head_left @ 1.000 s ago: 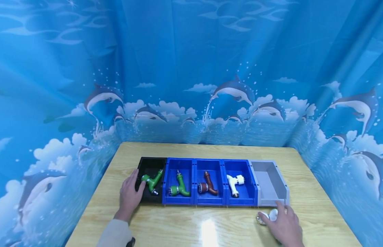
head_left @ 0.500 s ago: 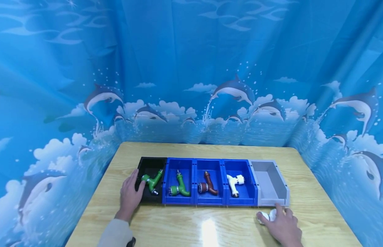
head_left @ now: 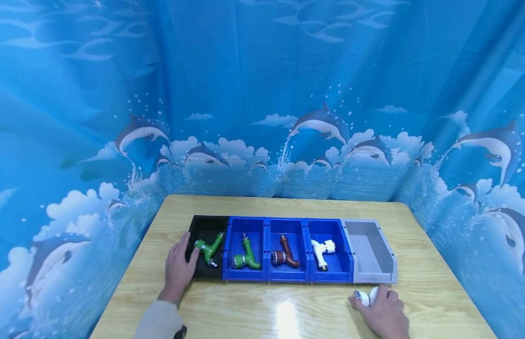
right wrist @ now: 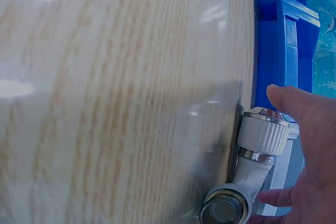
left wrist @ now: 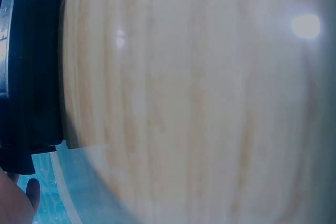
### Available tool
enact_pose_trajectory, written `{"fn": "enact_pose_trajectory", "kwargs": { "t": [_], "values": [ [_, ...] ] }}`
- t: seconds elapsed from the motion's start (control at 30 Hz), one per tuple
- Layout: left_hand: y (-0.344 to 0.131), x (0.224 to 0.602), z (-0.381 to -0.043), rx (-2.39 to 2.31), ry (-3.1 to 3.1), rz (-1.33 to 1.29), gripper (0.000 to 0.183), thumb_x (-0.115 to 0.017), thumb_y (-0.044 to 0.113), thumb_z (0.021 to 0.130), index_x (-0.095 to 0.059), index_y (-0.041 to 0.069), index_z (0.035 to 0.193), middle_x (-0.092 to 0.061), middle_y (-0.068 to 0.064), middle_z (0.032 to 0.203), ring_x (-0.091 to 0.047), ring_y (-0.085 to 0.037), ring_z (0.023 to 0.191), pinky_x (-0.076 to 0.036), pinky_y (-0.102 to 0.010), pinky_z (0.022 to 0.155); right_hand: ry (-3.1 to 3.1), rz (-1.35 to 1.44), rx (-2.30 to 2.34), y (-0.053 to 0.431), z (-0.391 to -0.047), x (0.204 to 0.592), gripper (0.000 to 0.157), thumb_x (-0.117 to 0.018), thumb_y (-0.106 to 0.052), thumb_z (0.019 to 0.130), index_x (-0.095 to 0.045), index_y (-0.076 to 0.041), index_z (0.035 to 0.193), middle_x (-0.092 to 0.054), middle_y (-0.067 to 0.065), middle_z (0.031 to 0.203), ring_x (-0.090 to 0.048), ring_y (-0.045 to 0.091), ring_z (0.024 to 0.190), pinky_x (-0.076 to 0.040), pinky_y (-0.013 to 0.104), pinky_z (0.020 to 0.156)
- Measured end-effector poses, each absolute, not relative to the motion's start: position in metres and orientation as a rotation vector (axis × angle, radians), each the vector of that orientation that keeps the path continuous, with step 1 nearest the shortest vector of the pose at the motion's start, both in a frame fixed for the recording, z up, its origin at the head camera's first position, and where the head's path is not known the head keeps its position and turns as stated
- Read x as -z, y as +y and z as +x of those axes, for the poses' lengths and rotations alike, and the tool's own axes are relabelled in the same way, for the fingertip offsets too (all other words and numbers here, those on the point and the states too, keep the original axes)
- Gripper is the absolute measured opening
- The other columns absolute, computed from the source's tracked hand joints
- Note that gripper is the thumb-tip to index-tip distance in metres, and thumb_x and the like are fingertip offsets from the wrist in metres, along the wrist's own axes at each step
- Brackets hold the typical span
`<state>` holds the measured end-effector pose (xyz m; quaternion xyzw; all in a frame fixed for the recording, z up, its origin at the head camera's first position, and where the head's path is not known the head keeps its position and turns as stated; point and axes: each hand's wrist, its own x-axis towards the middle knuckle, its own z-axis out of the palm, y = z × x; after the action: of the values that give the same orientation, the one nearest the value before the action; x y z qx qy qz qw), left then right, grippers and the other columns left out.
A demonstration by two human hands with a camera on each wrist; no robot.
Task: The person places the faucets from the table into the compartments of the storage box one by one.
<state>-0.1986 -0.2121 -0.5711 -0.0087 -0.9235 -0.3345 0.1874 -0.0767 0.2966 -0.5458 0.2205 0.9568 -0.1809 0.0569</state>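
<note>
My right hand [head_left: 386, 314] holds a white tap [head_left: 366, 297] just in front of the grey bin. In the right wrist view the tap [right wrist: 261, 139] shows its ribbed knob, chrome bands and open round end; the thumb is by the knob and fingertips are behind the body. My left hand [head_left: 178, 267] rests at the left side of the black bin [head_left: 209, 223], its fingers along the wall and thumb by the front. A green tap [head_left: 212, 249] with two outlets lies in that bin. The left wrist view catches only part of the hand [left wrist: 14, 199].
Three blue bins [head_left: 247, 223] stand in a row between the black bin and the grey bin [head_left: 367, 234]. They hold a green tap [head_left: 247, 256], a brown tap [head_left: 285, 254] and another white tap [head_left: 322, 253]. A dolphin-print curtain [head_left: 262, 94] surrounds the wooden table [head_left: 228, 310].
My right hand has drawn slightly back from the grey bin and left, and the white tap has turned in it. My left hand and the bins stay where they were.
</note>
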Motion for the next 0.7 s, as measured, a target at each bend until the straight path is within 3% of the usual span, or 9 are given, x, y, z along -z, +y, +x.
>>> {"fn": "enact_pose_trajectory", "kwargs": {
  "t": [0.23,0.5,0.7],
  "values": [
    [-0.2118,0.5725,-0.1993,0.948,-2.595,-0.011,0.058,-0.057,0.022,0.097,-0.038,0.000,0.146,-0.040,-0.021,0.149,-0.038,-0.045,0.131,-0.028,-0.061,0.108,2.903,0.634,0.555,0.2984,-0.0759,0.5506,0.114,-0.058,-0.083,0.068,-0.036,0.013,0.124,-0.041,0.039,0.108,-0.049,0.049,0.094,-0.049,0.058,0.065],
    [-0.2119,0.5737,-0.2011,0.970,-2.614,0.006,0.058,-0.056,0.024,0.098,-0.036,0.001,0.148,-0.039,-0.021,0.150,-0.036,-0.044,0.133,-0.028,-0.058,0.109,2.885,0.669,0.566,0.2987,-0.0772,0.5542,0.115,-0.060,-0.082,0.067,-0.034,0.016,0.122,-0.043,0.035,0.101,-0.051,0.046,0.089,-0.049,0.050,0.061],
    [-0.2126,0.5739,-0.2006,0.987,-2.605,0.011,0.058,-0.057,0.023,0.097,-0.037,0.000,0.147,-0.039,-0.021,0.150,-0.036,-0.045,0.132,-0.028,-0.058,0.109,2.876,0.627,0.565,0.3011,-0.0808,0.5551,0.118,-0.062,-0.078,0.070,-0.030,0.021,0.126,-0.044,0.039,0.103,-0.052,0.047,0.089,-0.051,0.054,0.066]
  ]
}}
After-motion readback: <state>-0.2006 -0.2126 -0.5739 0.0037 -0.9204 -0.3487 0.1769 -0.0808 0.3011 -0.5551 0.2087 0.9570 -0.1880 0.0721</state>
